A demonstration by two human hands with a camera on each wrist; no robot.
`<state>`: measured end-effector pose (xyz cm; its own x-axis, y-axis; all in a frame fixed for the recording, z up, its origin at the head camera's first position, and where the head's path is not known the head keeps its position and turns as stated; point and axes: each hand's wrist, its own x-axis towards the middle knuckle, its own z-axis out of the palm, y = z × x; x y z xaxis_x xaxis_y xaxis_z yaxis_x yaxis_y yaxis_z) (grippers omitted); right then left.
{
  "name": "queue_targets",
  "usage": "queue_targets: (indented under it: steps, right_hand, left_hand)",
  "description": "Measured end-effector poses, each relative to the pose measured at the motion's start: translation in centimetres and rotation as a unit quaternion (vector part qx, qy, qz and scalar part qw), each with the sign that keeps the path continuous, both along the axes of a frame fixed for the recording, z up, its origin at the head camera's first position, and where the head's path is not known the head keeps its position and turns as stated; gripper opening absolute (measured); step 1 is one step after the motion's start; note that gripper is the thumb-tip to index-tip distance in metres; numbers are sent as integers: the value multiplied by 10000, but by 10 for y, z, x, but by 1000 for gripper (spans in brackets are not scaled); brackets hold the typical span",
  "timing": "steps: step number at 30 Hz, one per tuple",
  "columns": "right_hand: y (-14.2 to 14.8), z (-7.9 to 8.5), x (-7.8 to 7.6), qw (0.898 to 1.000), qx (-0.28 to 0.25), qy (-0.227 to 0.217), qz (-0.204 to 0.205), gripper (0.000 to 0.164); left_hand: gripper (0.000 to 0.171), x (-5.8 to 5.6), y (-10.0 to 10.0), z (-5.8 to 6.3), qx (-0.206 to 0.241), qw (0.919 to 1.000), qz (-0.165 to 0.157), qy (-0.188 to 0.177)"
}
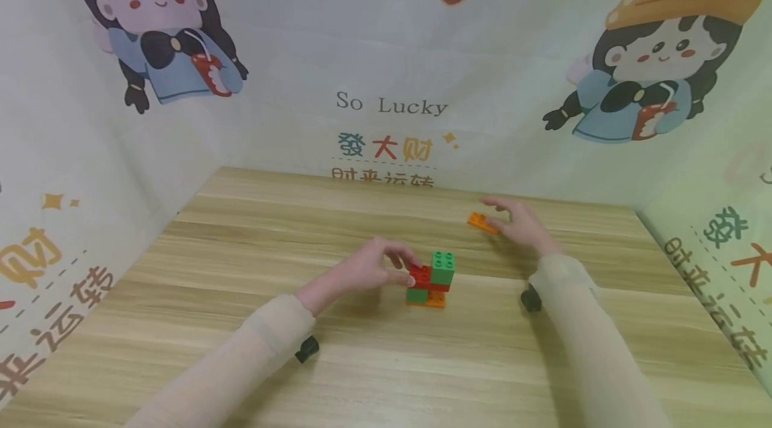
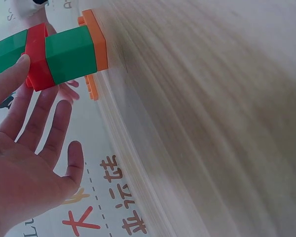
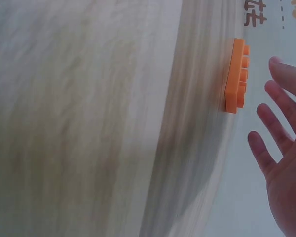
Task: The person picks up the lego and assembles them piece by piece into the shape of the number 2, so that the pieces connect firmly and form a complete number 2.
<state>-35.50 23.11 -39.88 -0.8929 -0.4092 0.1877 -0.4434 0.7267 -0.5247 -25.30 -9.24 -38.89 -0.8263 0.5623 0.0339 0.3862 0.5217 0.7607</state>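
Note:
A small stack of toy building bricks stands on the table. Its base is a flat orange brick (image 1: 437, 300), with a green brick (image 2: 71, 54) on it, then a red brick (image 2: 38, 58) laid across, and another green brick (image 1: 443, 267) on top at the right. My left hand (image 1: 374, 266) pinches the red brick between thumb and fingertips. Farther back lies a loose flat orange brick (image 3: 234, 79), studs up. Just over it hovers my right hand (image 1: 520, 226), thumb and fingers spread; in the right wrist view a gap shows between fingertips and studs.
The wood-grain table (image 1: 253, 260) is bordered by printed cloth walls (image 1: 289, 46) at the back and both sides. Dark wrist-worn devices (image 1: 307, 348) hang beneath both sleeves, low over the table.

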Motion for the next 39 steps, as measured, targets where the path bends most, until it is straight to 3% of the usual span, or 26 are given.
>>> queue_targets:
  steps: [9,16,39]
  right_hand:
    - [-2,-8,-9,9979,475,-423,130,49]
    - [-2,-12,-9,9965,777,30,320,47]
    - [-7,-6,-4,9915,1291,-67,153,47]
  left_hand:
    - [27,1,0,1,-37,10000,12,33]
    - [27,1,0,1,-42,10000,40,37]
    - [27,1,0,0,56,10000,3,39]
